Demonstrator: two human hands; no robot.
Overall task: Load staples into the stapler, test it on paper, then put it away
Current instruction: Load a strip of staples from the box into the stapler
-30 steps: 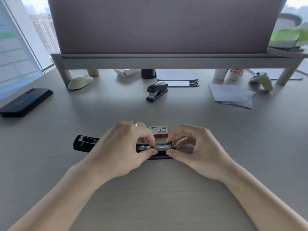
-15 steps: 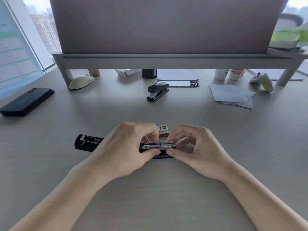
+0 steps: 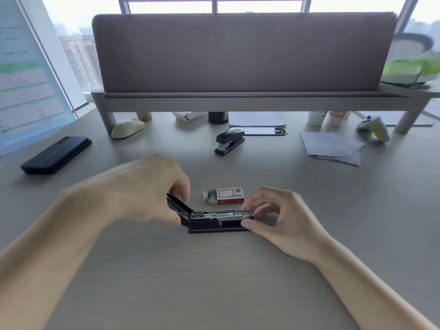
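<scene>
A black stapler [image 3: 214, 222] lies on the desk in front of me with its metal staple channel [image 3: 221, 214] exposed. My left hand [image 3: 145, 191] grips the black top cover [image 3: 177, 207], which is lifted and angled up to the left. My right hand [image 3: 276, 217] pinches the front end of the stapler between thumb and fingers. A small red and white staple box [image 3: 226, 196] lies just behind the stapler, its left end open. White paper sheets [image 3: 333, 147] lie at the back right.
A second black stapler [image 3: 229, 141] stands further back at centre. A dark phone [image 3: 56, 154] lies at the left, a cream mouse [image 3: 127, 128] under the grey shelf [image 3: 238, 101], a game controller [image 3: 373, 127] and cups [image 3: 333, 117] at the back right.
The stapler's top cover, flat out to the left before, is now raised in my left hand. My left hand moved left off the channel; the staple box is now fully in view.
</scene>
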